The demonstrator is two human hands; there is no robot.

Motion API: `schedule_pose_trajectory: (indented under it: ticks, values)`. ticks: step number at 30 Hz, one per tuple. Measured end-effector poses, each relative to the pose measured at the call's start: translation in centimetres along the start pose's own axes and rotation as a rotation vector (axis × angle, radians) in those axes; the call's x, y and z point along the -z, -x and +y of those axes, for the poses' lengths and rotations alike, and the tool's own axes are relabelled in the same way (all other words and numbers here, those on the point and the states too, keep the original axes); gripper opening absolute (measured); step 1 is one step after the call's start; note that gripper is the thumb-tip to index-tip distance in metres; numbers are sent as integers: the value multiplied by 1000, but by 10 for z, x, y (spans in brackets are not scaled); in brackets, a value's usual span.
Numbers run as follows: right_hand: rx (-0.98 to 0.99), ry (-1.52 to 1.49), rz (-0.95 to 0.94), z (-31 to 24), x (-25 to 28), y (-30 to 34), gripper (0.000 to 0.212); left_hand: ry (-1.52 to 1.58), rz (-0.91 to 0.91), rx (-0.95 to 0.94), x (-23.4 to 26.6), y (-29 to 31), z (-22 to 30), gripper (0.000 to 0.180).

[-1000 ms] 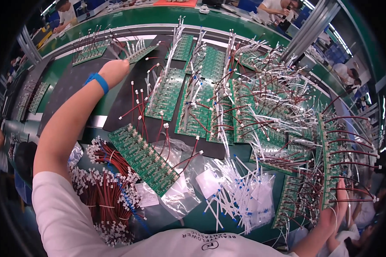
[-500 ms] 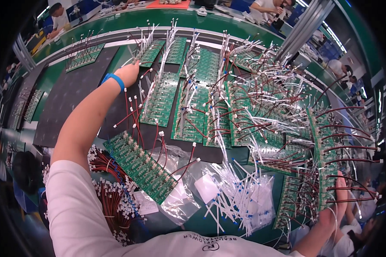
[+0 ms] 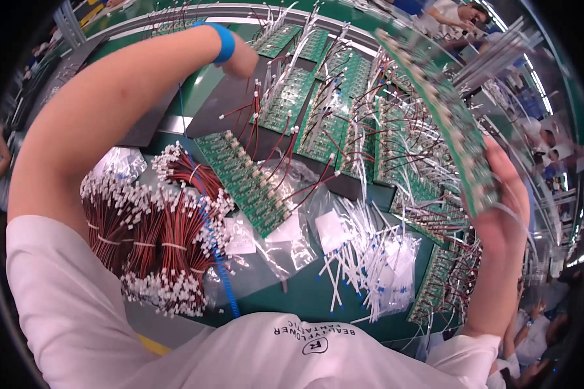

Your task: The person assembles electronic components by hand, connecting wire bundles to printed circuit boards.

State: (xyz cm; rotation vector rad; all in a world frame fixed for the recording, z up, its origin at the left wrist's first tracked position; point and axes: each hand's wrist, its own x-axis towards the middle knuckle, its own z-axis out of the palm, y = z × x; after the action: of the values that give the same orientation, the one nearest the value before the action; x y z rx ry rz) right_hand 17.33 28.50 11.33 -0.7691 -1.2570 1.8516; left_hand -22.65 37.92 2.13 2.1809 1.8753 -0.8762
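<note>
The right hand (image 3: 503,214) fingers grip a long, stiff, light circuit board (image 3: 444,110) by its five-o'clock edge; left hand's (image 3: 243,61) fingers are hidden.

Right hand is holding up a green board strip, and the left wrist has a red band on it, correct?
Not quite. The head view shows the wristband is blue, not red. The right hand does hold up a green board strip.
</note>
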Motion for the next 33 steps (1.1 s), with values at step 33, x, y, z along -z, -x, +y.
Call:
schedule_pose_trajectory:
  ticks: [33]
  values:
    - [-277,248,947,318,-216,-296,26,1333,371,-52,-179,403,200,56]
